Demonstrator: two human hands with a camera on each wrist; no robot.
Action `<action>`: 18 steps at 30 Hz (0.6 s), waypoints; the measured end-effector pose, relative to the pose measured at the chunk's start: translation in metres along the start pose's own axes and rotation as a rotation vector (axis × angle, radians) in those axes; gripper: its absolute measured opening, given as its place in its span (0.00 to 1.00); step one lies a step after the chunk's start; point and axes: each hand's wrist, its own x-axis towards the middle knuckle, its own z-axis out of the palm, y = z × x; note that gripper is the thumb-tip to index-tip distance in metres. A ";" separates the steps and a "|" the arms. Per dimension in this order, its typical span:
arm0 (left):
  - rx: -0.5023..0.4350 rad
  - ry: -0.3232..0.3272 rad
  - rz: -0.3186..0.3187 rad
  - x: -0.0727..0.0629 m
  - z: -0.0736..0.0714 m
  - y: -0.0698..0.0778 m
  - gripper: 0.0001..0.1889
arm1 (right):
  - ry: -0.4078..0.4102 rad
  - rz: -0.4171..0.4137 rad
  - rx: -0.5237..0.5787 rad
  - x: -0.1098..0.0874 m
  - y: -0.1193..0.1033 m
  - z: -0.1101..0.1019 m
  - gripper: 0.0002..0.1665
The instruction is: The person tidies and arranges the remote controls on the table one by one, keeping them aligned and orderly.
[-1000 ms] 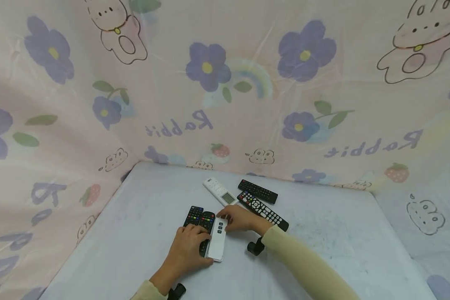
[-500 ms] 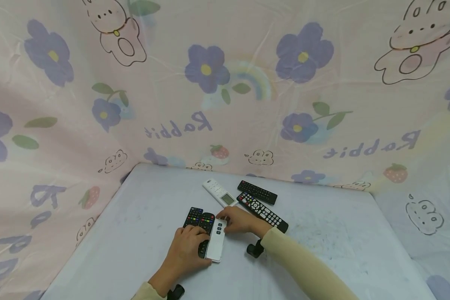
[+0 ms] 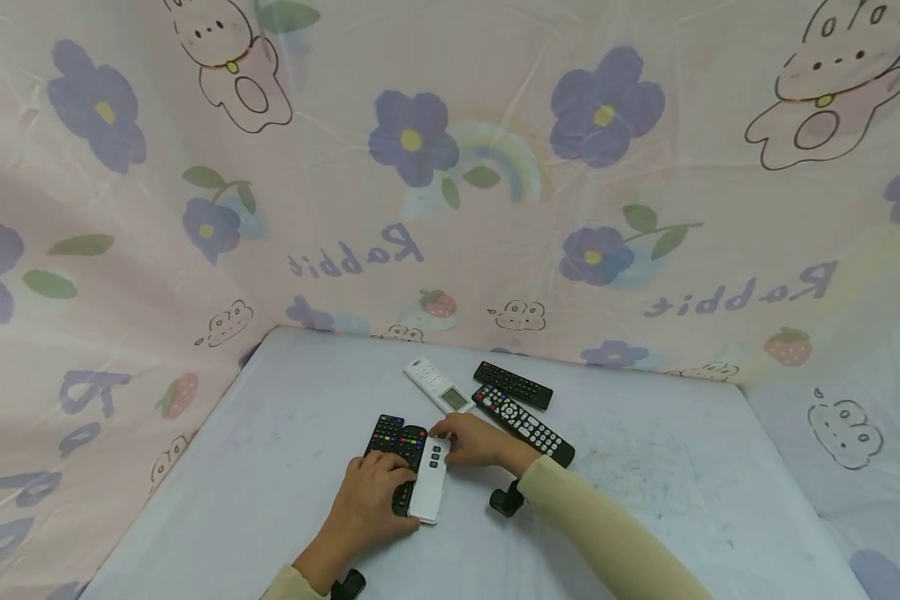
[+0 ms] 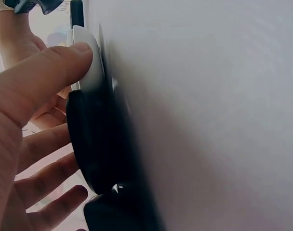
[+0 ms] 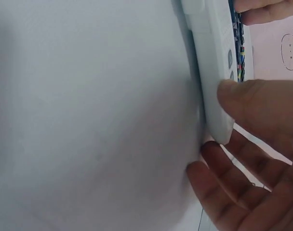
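Three remote controls lie side by side in the head view: a white remote control (image 3: pixel 428 487) with a few grey buttons on the right, a black remote control (image 3: pixel 412 448) with a rounded end in the middle, and another black remote control (image 3: pixel 387 431) at the left. My left hand (image 3: pixel 372 493) spreads its fingers over the two black ones, covering their lower parts, while its thumb (image 4: pixel 76 60) presses the white one's near end. At the far end of the white remote, my right hand (image 3: pixel 478 441) pinches it, with the thumb (image 5: pixel 247 98) along its side and fingers around the end.
Behind the right hand lie a white air-conditioner remote (image 3: pixel 437 385) with a small screen, a black remote (image 3: pixel 513 385), and a longer black one with pale buttons (image 3: pixel 523 423). Patterned cloth (image 3: pixel 495 250) hangs round the white table (image 3: pixel 645 483).
The two hands and the three lined-up remotes shift very slightly left in the head view, mostly together with the whole scene. Both hands keep their places on the remotes.
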 end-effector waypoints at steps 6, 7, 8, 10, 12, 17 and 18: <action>-0.032 -0.006 0.009 0.001 -0.002 -0.001 0.31 | 0.040 0.016 -0.036 -0.003 -0.001 0.000 0.28; -0.039 -0.003 0.012 0.002 -0.003 -0.001 0.31 | 0.056 0.022 -0.043 -0.004 -0.001 0.000 0.28; -0.048 0.000 0.015 0.002 -0.004 -0.001 0.31 | 0.070 0.033 -0.052 -0.005 -0.001 0.000 0.27; -0.063 -0.001 0.013 0.004 -0.007 -0.002 0.31 | 0.110 0.052 -0.057 -0.007 -0.003 -0.002 0.26; -0.067 0.001 0.012 0.006 -0.010 -0.003 0.31 | 0.176 0.088 -0.073 -0.009 -0.003 -0.003 0.25; -0.080 0.012 0.012 0.009 -0.018 -0.006 0.30 | 0.382 0.238 -0.094 -0.016 -0.005 -0.001 0.23; -0.083 0.017 0.012 0.010 -0.019 -0.006 0.30 | 0.412 0.266 -0.091 -0.017 -0.005 -0.001 0.23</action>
